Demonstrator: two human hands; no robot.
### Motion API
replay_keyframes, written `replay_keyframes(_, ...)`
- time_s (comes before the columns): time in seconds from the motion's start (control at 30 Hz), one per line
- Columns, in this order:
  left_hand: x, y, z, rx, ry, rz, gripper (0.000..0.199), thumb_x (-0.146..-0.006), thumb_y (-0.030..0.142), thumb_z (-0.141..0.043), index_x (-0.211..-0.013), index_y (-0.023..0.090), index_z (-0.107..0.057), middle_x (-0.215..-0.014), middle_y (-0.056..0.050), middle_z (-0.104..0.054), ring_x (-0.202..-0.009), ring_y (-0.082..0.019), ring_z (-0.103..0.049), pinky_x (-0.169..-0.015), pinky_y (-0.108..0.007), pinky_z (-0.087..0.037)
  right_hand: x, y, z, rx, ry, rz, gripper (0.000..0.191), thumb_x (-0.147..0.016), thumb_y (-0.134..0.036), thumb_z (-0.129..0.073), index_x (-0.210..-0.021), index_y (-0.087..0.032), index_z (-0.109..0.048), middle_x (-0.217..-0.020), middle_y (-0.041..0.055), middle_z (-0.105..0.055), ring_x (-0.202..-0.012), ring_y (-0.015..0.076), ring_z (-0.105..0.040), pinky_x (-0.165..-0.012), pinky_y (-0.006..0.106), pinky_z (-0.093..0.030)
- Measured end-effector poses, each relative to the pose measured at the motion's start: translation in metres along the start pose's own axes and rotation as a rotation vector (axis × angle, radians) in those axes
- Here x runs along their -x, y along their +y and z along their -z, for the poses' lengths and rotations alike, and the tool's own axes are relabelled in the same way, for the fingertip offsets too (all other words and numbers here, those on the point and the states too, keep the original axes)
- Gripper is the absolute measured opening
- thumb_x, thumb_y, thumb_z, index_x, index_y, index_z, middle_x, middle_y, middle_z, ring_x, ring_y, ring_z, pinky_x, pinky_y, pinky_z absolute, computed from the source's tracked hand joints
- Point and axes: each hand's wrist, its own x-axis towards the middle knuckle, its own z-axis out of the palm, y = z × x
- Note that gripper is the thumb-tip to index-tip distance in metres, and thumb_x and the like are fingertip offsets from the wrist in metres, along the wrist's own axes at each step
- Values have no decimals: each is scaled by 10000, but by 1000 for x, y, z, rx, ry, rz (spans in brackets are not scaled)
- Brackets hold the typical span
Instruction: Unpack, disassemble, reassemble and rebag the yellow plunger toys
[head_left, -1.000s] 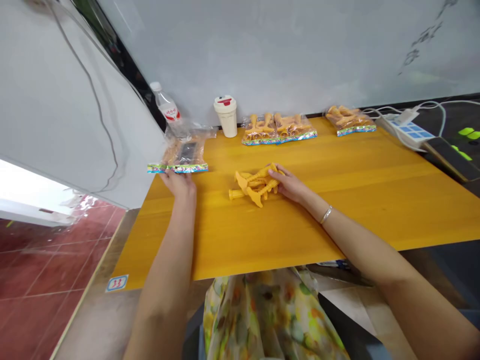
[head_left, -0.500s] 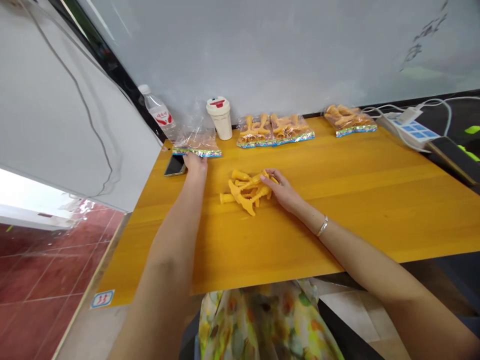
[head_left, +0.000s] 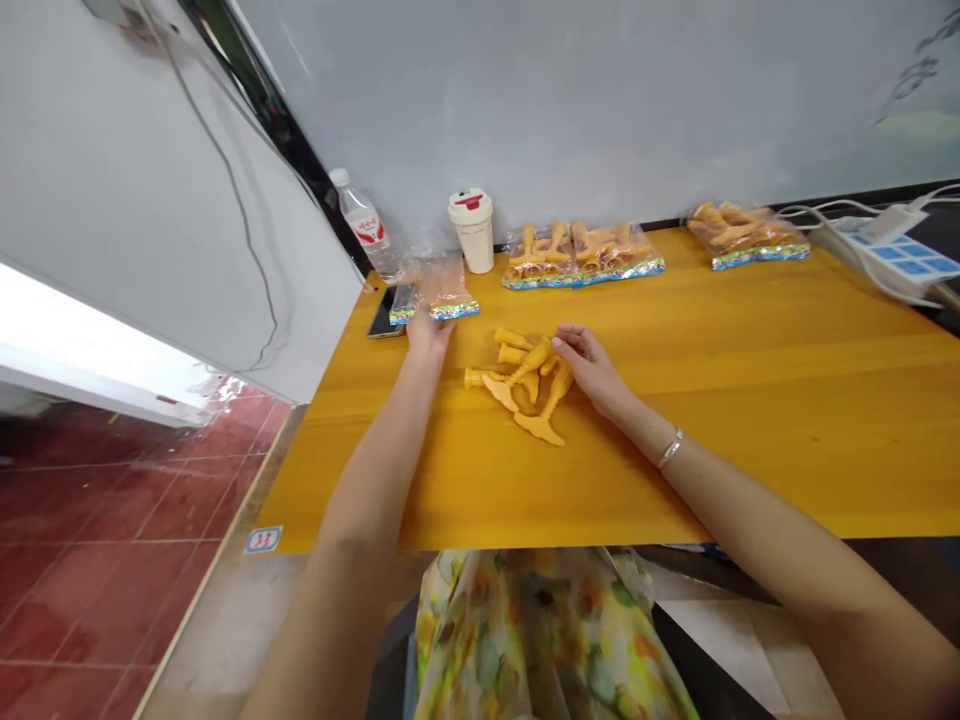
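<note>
Several orange-yellow plastic hammer-shaped pieces [head_left: 534, 372] lie loosely piled on the wooden table [head_left: 675, 400]. My right hand [head_left: 589, 365] is at the pile's right side, its thumb and fingers closed around the end of one piece. Farther left, my left hand [head_left: 429, 330] rests at the colourful lower edge of a clear plastic bag [head_left: 442, 280]. The bag lies flat with no orange pieces in it. Its fingers reach onto the bag and look closed on that edge.
Behind the pile stand a white cup [head_left: 474, 232] and a clear bottle [head_left: 364, 225]. A phone [head_left: 384, 315] lies left of the bag. Filled bags [head_left: 544, 255] line the back, with another [head_left: 746, 235] farther right, beside a power strip [head_left: 900, 255] with white cables.
The whole view has shifted. The pieces by my right hand have spread apart, with one hammer head now nearer the front. The clear bag lies flatter and my left hand has come along with it.
</note>
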Motion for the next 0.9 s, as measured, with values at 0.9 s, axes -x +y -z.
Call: replay_keyframes(0.9, -21, 40, 3, -36, 11, -356, 366, -1058, 98, -339, -1341, 286, -475, -1348, -49, -634, -1201, -77, -630, -1045, -310, -502, -10, 9, 5, -28, 20, -6, 530, -740, -670, -747, -1030, -254, -597, -1104, 57, -644, -1094, 222, -601, -1073, 424, -457)
